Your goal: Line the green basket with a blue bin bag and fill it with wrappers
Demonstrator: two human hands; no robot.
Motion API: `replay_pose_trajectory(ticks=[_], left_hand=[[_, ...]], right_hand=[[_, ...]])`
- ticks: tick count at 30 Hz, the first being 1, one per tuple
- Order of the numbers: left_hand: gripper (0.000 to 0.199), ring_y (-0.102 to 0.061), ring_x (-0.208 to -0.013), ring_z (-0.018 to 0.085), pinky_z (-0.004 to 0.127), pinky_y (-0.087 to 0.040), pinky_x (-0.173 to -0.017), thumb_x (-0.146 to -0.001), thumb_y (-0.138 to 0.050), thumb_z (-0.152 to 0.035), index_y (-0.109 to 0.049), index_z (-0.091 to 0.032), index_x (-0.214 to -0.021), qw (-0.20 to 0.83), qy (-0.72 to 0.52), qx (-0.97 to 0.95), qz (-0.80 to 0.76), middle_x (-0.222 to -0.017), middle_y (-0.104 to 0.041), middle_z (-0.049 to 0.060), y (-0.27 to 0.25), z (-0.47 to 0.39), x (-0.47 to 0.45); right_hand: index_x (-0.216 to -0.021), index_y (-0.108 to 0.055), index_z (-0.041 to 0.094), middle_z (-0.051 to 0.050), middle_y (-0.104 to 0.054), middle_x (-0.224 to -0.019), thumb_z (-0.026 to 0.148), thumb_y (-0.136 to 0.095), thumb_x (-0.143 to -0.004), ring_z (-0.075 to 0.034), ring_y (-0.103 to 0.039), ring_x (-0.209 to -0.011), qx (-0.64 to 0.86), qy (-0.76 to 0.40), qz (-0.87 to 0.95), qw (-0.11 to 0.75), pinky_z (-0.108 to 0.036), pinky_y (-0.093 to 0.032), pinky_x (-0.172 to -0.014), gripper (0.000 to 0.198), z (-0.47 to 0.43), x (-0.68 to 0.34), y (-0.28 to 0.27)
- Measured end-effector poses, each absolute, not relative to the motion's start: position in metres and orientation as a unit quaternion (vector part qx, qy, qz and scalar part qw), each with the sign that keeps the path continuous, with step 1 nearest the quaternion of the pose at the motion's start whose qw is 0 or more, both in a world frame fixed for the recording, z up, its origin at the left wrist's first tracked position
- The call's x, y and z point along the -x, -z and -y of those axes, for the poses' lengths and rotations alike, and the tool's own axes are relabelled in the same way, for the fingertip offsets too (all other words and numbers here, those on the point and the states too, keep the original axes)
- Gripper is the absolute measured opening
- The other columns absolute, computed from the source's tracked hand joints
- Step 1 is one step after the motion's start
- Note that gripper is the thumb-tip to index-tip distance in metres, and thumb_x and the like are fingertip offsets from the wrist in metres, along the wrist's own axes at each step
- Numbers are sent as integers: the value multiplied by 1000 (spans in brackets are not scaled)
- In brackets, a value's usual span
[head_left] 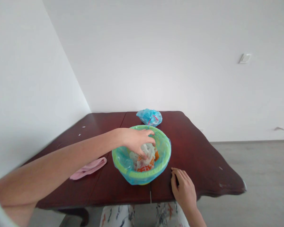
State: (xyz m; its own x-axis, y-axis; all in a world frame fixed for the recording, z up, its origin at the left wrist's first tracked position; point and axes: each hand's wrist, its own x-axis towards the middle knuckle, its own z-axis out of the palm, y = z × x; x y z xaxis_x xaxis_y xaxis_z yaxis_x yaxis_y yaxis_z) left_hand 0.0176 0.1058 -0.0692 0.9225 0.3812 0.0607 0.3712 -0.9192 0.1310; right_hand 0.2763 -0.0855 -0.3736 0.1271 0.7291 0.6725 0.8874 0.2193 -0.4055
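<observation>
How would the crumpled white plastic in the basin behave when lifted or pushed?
The white plastic is probably floppy: it shows loose creases. It looks thin, so likely light. If pushed, the basin wall would probably stop it.

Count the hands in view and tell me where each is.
2: the left hand is at the crumpled plastic in the green basin; the right hand is at the near edge of the table.

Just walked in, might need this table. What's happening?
A person's left hand reaches into a green basin with a blue liner, fingers parted over crumpled white and orange plastic. The right hand is at the near edge of the table. A tied blue bag sits behind the basin; a pink cloth lies left of it.
</observation>
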Motion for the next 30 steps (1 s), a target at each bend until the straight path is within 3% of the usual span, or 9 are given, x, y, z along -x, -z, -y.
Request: replay_pose_trajectory(ticks=[2, 4, 7, 10, 14, 17, 20, 25, 30], left_hand=[[38, -66, -153, 39, 52, -58, -127, -97, -91, -49, -86, -35, -132, 29, -102, -975, -194, -165, -69, 10, 52, -89, 13], [24, -74, -137, 34, 50, -62, -119, -113, -72, -41, -82, -32, -133, 1, -195, -959, -203, -145, -78, 11, 51, -63, 51], [20, -80, -104, 30, 45, -70, -94, -110, -74, -34, -75, -32, -130, -24, -345, -920, -182, -113, -83, 7, 87, -12, 108], [11, -64, -63, 24, 40, -62, -61, -104, -77, -31, -66, -32, -102, -37, -451, -874, -178, -74, -67, -1, 156, 34, 136], [15, -79, -83, 26, 37, -69, -62, -112, -70, -28, -66, -31, -126, 75, -516, -739, -427, -105, -77, 6, 242, 58, 116], [26, -79, -109, 33, 51, -74, -88, -112, -72, -26, -68, -33, -137, 6, -534, -715, -452, -126, -74, 11, 274, 54, 87], [31, -77, -115, 35, 57, -71, -100, -111, -72, -21, -70, -33, -140, -41, -539, -713, -446, -127, -71, 12, 283, 50, 66], [23, -75, -111, 31, 50, -68, -97, -110, -74, -16, -78, -34, -125, -44, -526, -759, -381, -123, -73, 9, 280, 55, 59], [19, -73, -118, 29, 48, -60, -107, -111, -73, -13, -76, -28, -122, -66, -528, -780, -329, -129, -77, 10, 262, 63, 58]], right_hand=[[-112, -77, 26, -10, -88, -122, 23, -60, -114, -32, -84, -107, 619, 84, 655, 425, -51, -70, -96, 16, 86, -277, 370], [-111, -78, 27, -11, -87, -121, 26, -63, -114, -33, -85, -108, 613, 62, 660, 431, -52, -71, -97, 15, 88, -276, 364], [-119, -77, 28, -12, -86, -124, 29, -66, -115, -32, -85, -113, 582, 17, 635, 508, -50, -73, -98, 12, 96, -269, 354], [-129, -74, 28, -14, -82, -131, 29, -72, -112, -32, -83, -120, 536, -20, 600, 594, -49, -73, -102, 17, 105, -250, 339], [-153, -65, 28, -17, -74, -143, 25, -73, -111, -29, -82, -118, 504, -53, 573, 644, -45, -75, -94, 43, 105, -216, 312], [-152, -71, 32, -15, -70, -141, 18, -74, -110, -30, -79, -119, 505, 53, 610, 608, -47, -73, -95, 45, 97, -200, 299], [-148, -76, 34, -12, -70, -129, 12, -72, -109, -27, -77, -109, 498, 133, 633, 578, -46, -70, -91, 45, 90, -195, 300], [-132, -82, 33, -12, -73, -134, 11, -73, -109, -29, -74, -113, 481, 184, 672, 533, -47, -66, -95, 33, 84, -192, 297], [-126, -72, 27, -12, -75, -129, 18, -79, -107, -30, -71, -113, 455, 201, 670, 551, -48, -59, -96, 22, 83, -177, 278]])
